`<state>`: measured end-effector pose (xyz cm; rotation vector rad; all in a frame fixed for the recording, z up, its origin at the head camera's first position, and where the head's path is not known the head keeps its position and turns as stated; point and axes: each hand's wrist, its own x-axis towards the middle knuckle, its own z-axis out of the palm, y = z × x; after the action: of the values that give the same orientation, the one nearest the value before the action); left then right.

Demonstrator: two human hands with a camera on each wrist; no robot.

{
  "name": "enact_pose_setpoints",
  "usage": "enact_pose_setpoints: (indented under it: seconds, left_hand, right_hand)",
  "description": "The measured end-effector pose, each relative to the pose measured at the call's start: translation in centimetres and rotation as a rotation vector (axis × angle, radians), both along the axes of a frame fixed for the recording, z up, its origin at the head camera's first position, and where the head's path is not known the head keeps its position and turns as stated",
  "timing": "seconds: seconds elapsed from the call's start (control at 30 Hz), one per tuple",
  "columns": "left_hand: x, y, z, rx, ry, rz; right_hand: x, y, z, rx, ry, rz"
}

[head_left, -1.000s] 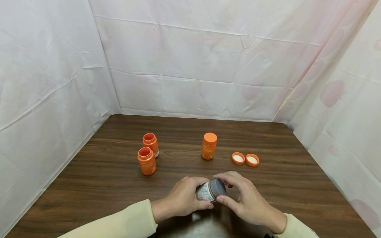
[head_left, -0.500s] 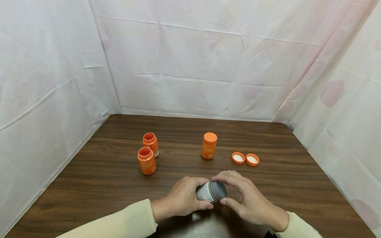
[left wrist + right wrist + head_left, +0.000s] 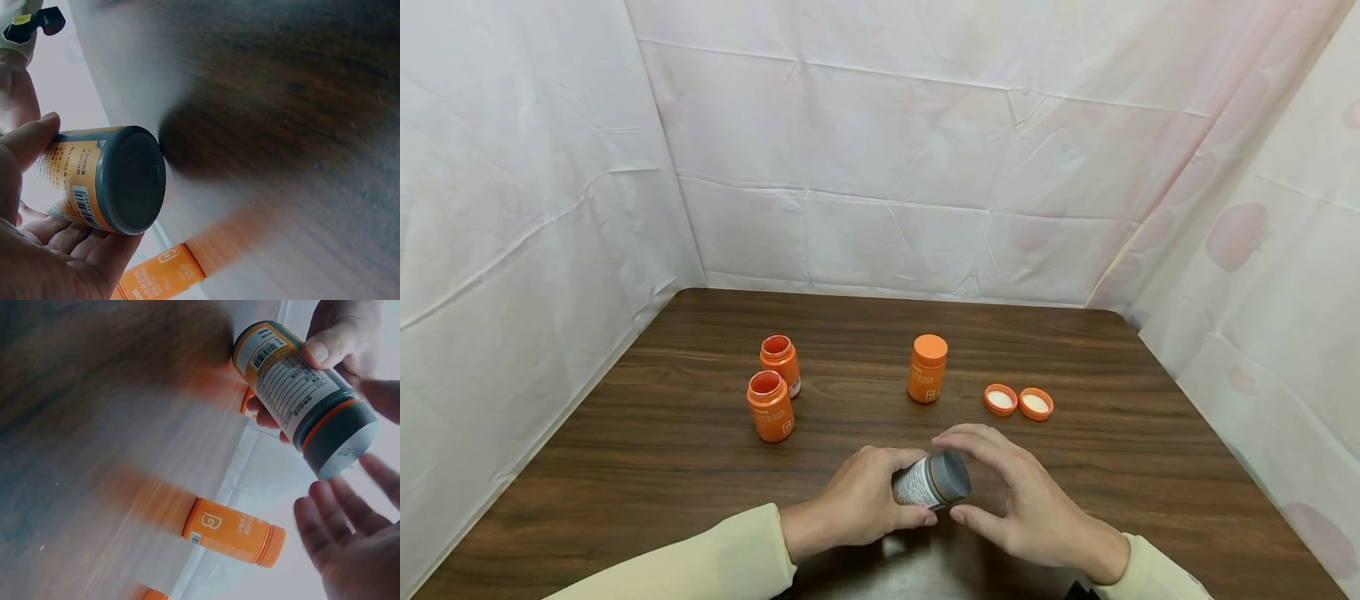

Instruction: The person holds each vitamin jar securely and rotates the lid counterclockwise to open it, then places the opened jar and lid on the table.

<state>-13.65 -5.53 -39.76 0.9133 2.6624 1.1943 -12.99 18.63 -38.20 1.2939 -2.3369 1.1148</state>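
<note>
My left hand (image 3: 865, 496) grips a dark grey pill bottle (image 3: 916, 485) with a white label of small print, tilted so its cap points right. Fingers and thumb wrap its body, and the bottle's base (image 3: 132, 181) faces the left wrist camera. A grey screw cap (image 3: 344, 437) sits on the mouth, with a thin orange band (image 3: 328, 422) showing just under it. Around that cap my right hand (image 3: 1022, 508) is spread, thumb and fingers apart; its fingertips (image 3: 319, 487) are right by the cap's edge.
Farther back stands a capped orange bottle (image 3: 927, 371). Left of it are two uncapped orange bottles, one nearer (image 3: 771, 412) and one behind (image 3: 781, 360). Two orange lids, the left lid (image 3: 1000, 400) and the right lid (image 3: 1036, 404), lie upturned side by side on the brown table (image 3: 625, 467).
My right thumb and fingers have moved off the grey cap and spread wider. The left hand and the bottle in it stay in nearly the same place.
</note>
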Motion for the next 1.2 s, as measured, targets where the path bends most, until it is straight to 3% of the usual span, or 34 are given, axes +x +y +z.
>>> enact_pose_setpoints:
  seconds: [0.23,0.4,0.6,0.83,1.2]
  left_hand:
    - [0.00,0.05,-0.08,0.010,0.007,-0.004]
    - [0.00,0.00,-0.13,0.029,0.000,-0.010]
    - [0.06,-0.04,-0.13,0.040,-0.011,-0.007]
    - [0.08,-0.12,-0.20,0.038,0.000,0.000]
    - [-0.07,-0.31,-0.34,0.041,0.033,0.000]
  right_hand:
    - [0.34,-0.17,-0.18,0.046,-0.028,-0.209]
    - [0.35,-0.37,-0.40,0.054,-0.066,-0.282]
    - [0.22,-0.62,-0.42,0.058,-0.116,-0.282]
    - [0.17,-0.70,-0.51,0.054,-0.109,-0.269]
    - [-0.04,-0.44,-0.43,0.031,-0.013,-0.180]
